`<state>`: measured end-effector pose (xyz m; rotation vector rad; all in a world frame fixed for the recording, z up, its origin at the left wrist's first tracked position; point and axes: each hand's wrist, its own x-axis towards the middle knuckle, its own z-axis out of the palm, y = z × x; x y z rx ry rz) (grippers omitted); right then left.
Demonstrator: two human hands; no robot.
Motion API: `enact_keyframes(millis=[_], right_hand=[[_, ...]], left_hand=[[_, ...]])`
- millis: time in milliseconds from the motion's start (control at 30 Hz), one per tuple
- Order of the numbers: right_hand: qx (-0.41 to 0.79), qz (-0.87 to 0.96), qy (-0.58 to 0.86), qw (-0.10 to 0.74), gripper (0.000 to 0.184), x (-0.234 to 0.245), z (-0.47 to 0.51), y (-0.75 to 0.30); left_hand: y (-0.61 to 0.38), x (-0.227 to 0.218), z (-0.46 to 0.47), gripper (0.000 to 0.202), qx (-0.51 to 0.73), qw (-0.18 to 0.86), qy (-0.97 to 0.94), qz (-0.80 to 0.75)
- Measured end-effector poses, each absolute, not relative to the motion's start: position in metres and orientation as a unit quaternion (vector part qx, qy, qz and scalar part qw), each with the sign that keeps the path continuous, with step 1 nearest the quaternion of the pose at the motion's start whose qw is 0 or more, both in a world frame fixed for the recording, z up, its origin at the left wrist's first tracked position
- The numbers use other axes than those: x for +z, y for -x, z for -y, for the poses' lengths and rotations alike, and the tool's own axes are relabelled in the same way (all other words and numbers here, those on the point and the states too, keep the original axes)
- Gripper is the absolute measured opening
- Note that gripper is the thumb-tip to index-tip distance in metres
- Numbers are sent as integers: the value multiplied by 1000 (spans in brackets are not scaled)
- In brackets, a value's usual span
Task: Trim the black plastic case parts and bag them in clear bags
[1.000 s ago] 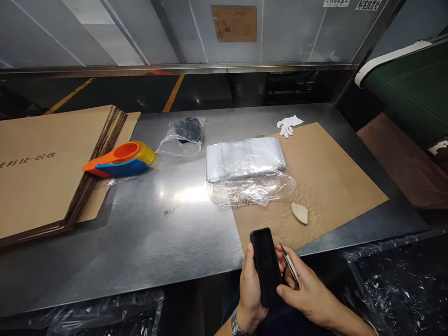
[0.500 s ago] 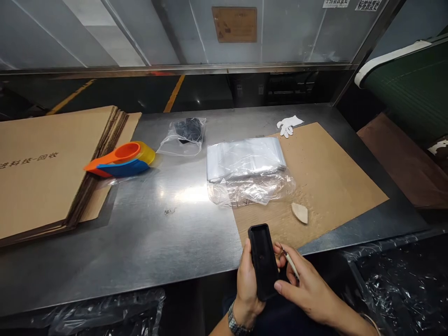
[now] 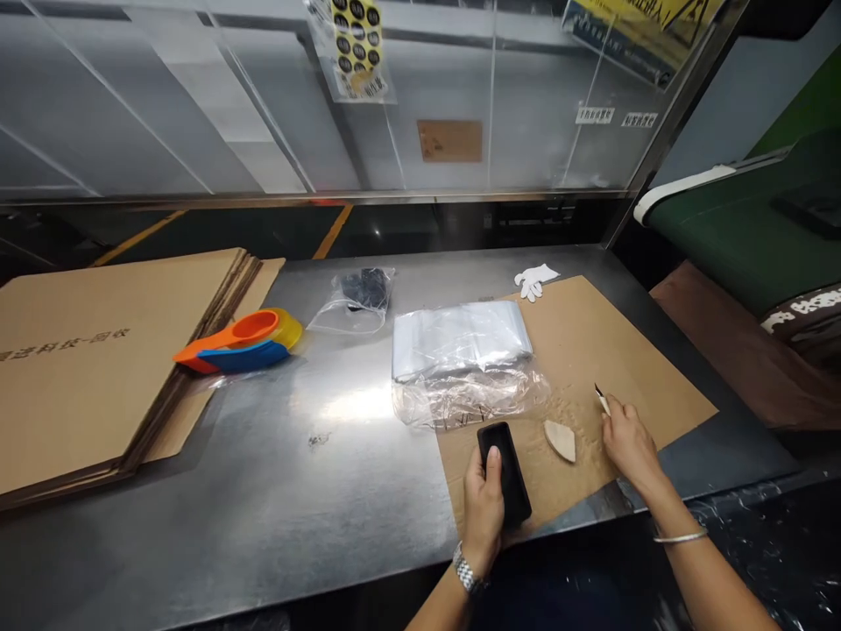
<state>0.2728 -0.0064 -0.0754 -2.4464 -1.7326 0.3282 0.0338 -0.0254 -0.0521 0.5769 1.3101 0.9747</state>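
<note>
My left hand (image 3: 484,499) grips a black rectangular plastic case (image 3: 512,478) from its left side, with the thumb lying on its face. The case is tilted over the near edge of the cardboard sheet (image 3: 618,350). My right hand (image 3: 629,443) is closed around a slim knife (image 3: 602,400) with a pale handle and a dark pointed blade, held over the right part of the cardboard. Between the two hands a beige wedge-shaped piece (image 3: 561,441) lies on the sheet. Beyond the case rests a stack of clear plastic bags (image 3: 463,337).
Flattened cartons (image 3: 111,368) are piled at the left of the metal table (image 3: 263,473). An orange, blue and yellow tape dispenser (image 3: 240,342) leans beside them. A clear bag with black contents (image 3: 361,294) and a white glove (image 3: 535,280) lie farther back. A green conveyor belt (image 3: 742,237) stands right.
My right hand has moved away from the case, right and forward over the cardboard, with the knife. My left thumb now lies across the case. The view has tilted up.
</note>
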Motion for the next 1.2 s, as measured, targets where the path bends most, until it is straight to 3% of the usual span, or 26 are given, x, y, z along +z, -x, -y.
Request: enact_keyframes(millis=[167,367,500,567,633,833,967,1200], right_hand=[[70,640,762,69,30,-67,-4,-249],[178,766,606,120,27,-52,-22,-180],[212,790,566,98,15,-55,-56,-141],[216,799,557,69,18,-59,-69,-124],[217,805,552,37,24,-63,-77,-111],[240,795,558,-7,15,-68,-86,-106],[268,781,563,29,18,-67,-93,-120],[322,760,549,131,11,-66,-76,-127]], left_hand=[[-41,-82,17,55,429,549,-369,-616],[-41,-98,36,53,387,487,-454,-637],[-37,-110,46,49,358,401,-517,-666],[-34,-112,46,44,377,380,-515,-669],[-31,-110,45,38,421,389,-473,-669],[-12,-91,29,30,464,478,-345,-661],[-4,-82,6,25,473,529,-319,-629],[-14,-89,-28,35,477,577,-305,-588]])
